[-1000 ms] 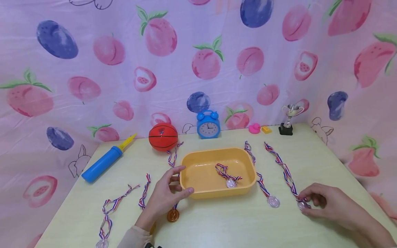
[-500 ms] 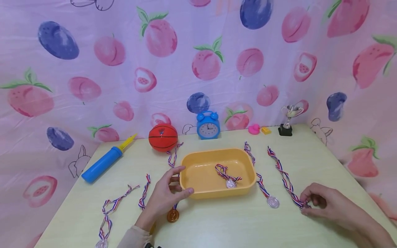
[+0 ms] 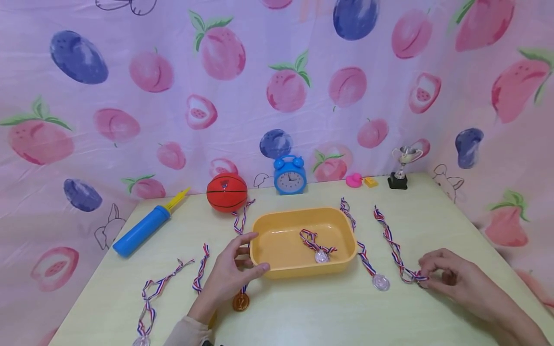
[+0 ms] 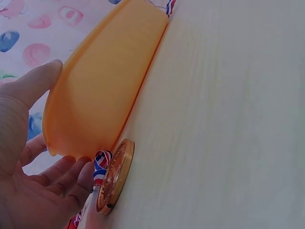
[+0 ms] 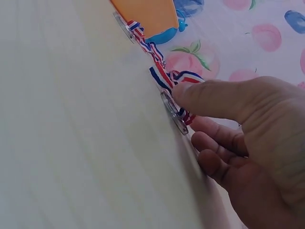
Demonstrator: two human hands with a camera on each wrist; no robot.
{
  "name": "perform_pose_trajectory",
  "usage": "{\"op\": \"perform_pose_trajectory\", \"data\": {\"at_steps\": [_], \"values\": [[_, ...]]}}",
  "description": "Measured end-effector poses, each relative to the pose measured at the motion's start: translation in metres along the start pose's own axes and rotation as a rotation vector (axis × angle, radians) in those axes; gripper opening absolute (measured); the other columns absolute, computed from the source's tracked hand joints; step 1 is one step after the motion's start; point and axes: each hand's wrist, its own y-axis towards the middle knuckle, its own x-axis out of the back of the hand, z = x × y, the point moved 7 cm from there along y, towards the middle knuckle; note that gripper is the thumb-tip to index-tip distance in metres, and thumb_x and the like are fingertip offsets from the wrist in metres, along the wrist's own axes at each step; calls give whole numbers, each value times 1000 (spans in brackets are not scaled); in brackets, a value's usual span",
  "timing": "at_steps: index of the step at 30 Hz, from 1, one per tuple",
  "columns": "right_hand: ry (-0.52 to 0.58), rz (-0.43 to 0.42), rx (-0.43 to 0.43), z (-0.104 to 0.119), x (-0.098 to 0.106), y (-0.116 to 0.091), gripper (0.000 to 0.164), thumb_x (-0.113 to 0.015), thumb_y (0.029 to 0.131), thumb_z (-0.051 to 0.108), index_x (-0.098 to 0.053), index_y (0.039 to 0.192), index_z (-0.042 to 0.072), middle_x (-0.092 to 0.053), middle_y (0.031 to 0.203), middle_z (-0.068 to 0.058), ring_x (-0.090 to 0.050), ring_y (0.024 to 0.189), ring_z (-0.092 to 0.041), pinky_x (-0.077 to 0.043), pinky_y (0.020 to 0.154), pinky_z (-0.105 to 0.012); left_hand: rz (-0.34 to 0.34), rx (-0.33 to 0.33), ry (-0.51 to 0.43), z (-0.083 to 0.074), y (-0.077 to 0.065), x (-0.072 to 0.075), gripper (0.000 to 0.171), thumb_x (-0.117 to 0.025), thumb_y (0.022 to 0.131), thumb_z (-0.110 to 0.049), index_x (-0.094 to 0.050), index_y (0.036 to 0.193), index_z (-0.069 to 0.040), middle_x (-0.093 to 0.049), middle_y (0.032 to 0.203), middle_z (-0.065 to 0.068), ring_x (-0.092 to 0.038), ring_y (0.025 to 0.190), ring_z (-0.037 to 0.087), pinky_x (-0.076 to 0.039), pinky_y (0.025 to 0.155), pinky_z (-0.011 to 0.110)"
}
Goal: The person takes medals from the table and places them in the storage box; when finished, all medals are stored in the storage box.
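Note:
My left hand holds the left end of a yellow-orange plastic basin, thumb at the front rim and fingers along the end wall. Inside the basin lies a silver medal with a red, white and blue ribbon. On the right, my right hand pinches another medal's ribbon just above its disc. In the right wrist view that silver disc hangs on edge below the thumb. A bronze medal is close by my left fingers. Between basin and right hand lies a silver medal.
At the left lie a silver medal and another ribbon, partly behind my arm. Along the back are a blue pump, basketball, blue alarm clock, pink duck, small yellow block and trophy.
My right fingers have turned the disc up out of sight in the head view and lifted slightly. The ribbon's far end has slid a little nearer. The left hand and basin stay put.

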Motion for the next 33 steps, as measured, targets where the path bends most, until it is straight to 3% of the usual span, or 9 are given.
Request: {"op": "perform_pose_trajectory", "data": {"at_steps": [3, 9, 14, 18, 24, 33], "values": [[-9, 8, 17, 3, -1, 1, 40, -92, 87, -3, -69, 93, 30, -74, 114, 3, -60, 94, -5, -47, 71, -20, 3, 4, -2, 0, 0, 0, 79, -97, 90, -32, -58, 158, -30, -66, 145, 5, -69, 115, 27, -64, 101, 45], [29, 35, 72, 14, -3, 3, 43, -92, 85, -6, -65, 93, 27, -71, 96, 7, -61, 87, -7, -49, 71, -20, 1, 2, 0, -1, 0, 0, 79, -97, 90, -30, -58, 159, -29, -66, 146, 7, -69, 116, 27, -64, 102, 45], [-30, 50, -66, 8, -1, 4, 36, -97, 85, 5, -73, 108, 19, -72, 99, 9, -64, 85, -6, -53, 72, -18, 0, 10, 5, -1, 0, 0, 79, -96, 91, -32, -57, 159, -30, -65, 146, 7, -69, 115, 27, -64, 102, 44], [-103, 35, -170, 0, 4, -1, 51, -102, 81, 20, -76, 124, 13, -71, 105, 6, -60, 88, -6, -50, 76, -15, -1, 16, 7, 0, 0, -1, 79, -96, 91, -32, -57, 159, -29, -66, 146, 7, -69, 115, 27, -64, 101, 44], [-93, 93, -195, -3, 1, -6, 52, -104, 77, 32, -81, 122, 19, -67, 106, 9, -55, 91, -7, -46, 76, -17, -3, 19, 6, -1, 0, 0, 78, -96, 91, -32, -58, 159, -29, -66, 146, 7, -69, 116, 27, -64, 101, 44], [-90, 88, -197, -6, 3, -4, 38, -102, 80, 23, -82, 112, 22, -65, 94, 10, -56, 84, -8, -46, 69, -21, 2, 12, -8, -1, 0, -1, 79, -97, 90, -31, -58, 159, -30, -67, 144, 7, -68, 115, 27, -64, 101, 43]]}}
